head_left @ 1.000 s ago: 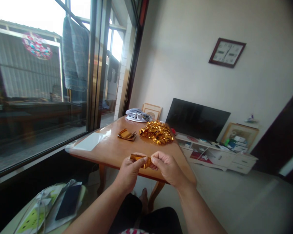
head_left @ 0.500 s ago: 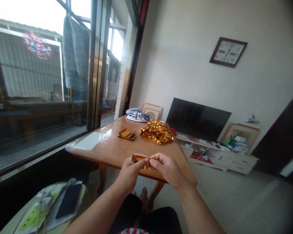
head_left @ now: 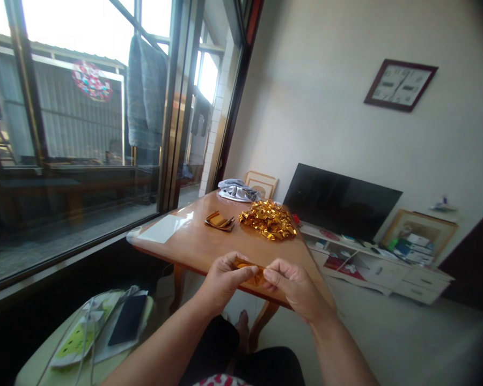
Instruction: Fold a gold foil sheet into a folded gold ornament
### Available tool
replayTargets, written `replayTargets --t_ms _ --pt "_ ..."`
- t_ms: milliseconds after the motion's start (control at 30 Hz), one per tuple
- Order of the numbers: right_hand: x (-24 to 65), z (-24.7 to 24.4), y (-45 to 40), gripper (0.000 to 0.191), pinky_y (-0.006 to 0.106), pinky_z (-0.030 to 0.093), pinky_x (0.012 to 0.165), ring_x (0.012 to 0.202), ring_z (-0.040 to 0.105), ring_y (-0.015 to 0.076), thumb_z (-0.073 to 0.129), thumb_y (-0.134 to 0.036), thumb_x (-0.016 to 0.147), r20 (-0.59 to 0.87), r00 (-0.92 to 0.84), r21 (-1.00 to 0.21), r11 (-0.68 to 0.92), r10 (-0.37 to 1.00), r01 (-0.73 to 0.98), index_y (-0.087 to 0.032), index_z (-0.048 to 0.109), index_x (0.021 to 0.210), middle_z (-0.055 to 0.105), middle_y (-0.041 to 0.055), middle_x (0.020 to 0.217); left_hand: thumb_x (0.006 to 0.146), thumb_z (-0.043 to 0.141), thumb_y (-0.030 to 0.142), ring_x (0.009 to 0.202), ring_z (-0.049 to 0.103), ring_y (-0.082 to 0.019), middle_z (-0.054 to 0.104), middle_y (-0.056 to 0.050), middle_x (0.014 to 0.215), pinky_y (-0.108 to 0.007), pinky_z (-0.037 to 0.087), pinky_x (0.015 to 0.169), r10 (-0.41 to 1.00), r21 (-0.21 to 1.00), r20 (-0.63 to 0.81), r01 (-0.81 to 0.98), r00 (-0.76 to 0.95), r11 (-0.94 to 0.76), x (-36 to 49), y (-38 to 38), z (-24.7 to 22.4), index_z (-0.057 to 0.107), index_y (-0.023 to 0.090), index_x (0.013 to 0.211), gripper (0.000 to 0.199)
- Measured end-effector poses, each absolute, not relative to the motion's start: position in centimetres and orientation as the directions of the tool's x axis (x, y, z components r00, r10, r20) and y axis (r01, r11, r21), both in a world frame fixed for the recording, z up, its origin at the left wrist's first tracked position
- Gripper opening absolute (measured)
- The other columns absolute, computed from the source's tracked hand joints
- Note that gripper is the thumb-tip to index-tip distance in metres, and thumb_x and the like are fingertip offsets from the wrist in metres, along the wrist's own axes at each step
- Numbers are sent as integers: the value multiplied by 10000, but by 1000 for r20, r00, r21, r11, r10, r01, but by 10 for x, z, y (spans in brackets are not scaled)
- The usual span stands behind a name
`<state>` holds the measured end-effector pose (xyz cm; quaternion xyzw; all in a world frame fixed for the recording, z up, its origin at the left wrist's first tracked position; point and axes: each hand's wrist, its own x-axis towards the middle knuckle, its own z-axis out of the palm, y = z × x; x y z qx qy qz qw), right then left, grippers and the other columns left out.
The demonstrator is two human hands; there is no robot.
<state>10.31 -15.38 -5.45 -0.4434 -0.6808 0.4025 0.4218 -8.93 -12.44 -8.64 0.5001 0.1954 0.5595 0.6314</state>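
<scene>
Between both hands, over the table's near edge, is a small piece of gold foil paper (head_left: 254, 272). My left hand (head_left: 224, 281) is closed on its left part, the thumb lying across it. My right hand (head_left: 292, 281) pinches its right end with thumb and fingers. Farther back on the brown table (head_left: 193, 244) lie a small stack of gold paper sheets (head_left: 219, 220) and, right of it, a heap of shiny gold folded foil pieces (head_left: 269, 220).
A white sheet (head_left: 163, 229) lies on the table's left, with grey cloth items (head_left: 238, 191) at the far end. Lower left, a stool (head_left: 36, 354) holds a dark phone (head_left: 127, 320) and cables. Behind stand a television (head_left: 340, 201) and a white cabinet (head_left: 421, 287).
The view has turned slightly left, so the scene sits farther right. The foil paper has changed shape between my fingers, and its left end no longer sticks out as a flat strip.
</scene>
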Motion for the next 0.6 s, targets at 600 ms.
replayTargets --t_ms 600 --pt "113 -58 -157 341 294 472 689 704 589 163 687 -520 858 142 -259 -960 197 955 201 -186 641 802 666 28 737 796 764 391 752 638 -174 742 -74 851 -275 490 724 815 922 329 -350 477 -167 -110 -122 -82 784 146 923 276"
